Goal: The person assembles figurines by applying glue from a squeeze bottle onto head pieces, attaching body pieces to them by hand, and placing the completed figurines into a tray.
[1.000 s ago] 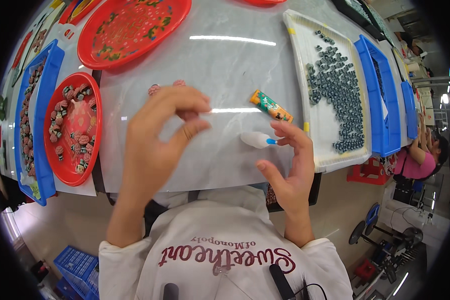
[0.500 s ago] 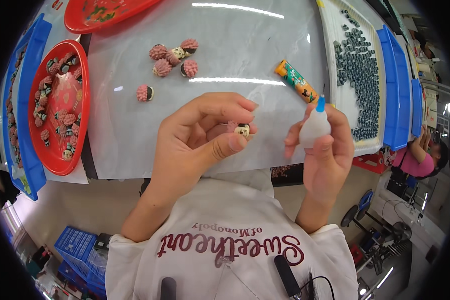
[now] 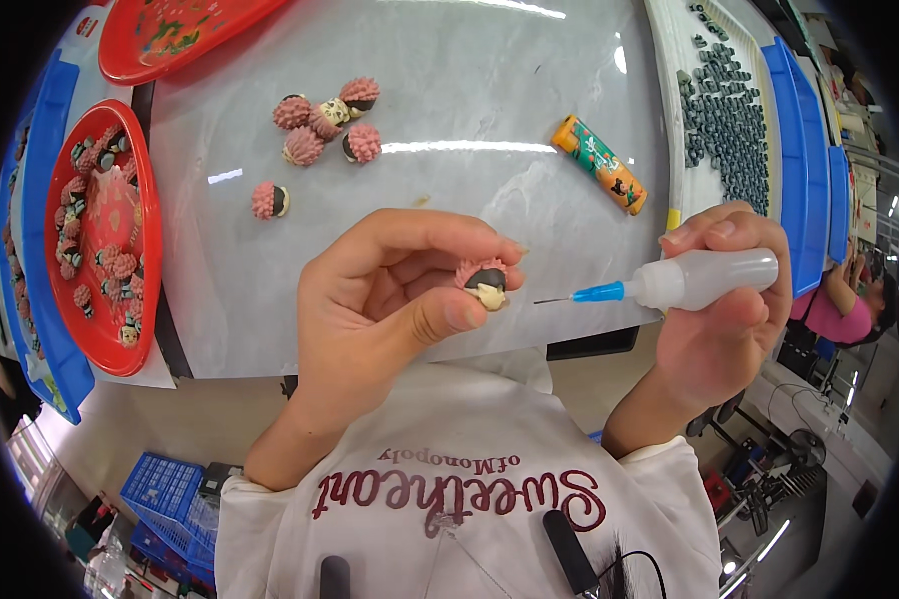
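Note:
Between the thumb and fingers of my left hand (image 3: 380,299) is a small figurine head (image 3: 486,285) with pink spiky hair, a black band and a cream face. My right hand (image 3: 724,309) grips a white squeeze bottle (image 3: 714,280) lying sideways, its blue tip (image 3: 599,293) and thin needle pointing left at the figurine head. A short gap separates the needle from the head. Beyond my left hand, several similar pink heads (image 3: 305,146) sit in a cluster on the grey table (image 3: 469,90), with a single one (image 3: 268,201) nearer.
An orange and green tube (image 3: 599,165) lies on the table toward the right. Past it, a white tray (image 3: 671,120) holds many small dark pieces, beside blue bins (image 3: 804,150). At left are a red tray (image 3: 150,230) of pink heads, another red tray (image 3: 120,65) and a blue bin (image 3: 55,250).
My right hand has moved right and turned the squeeze bottle from upright to sideways, needle toward the figurine head. The head has been rotated in my left fingers and shows more black.

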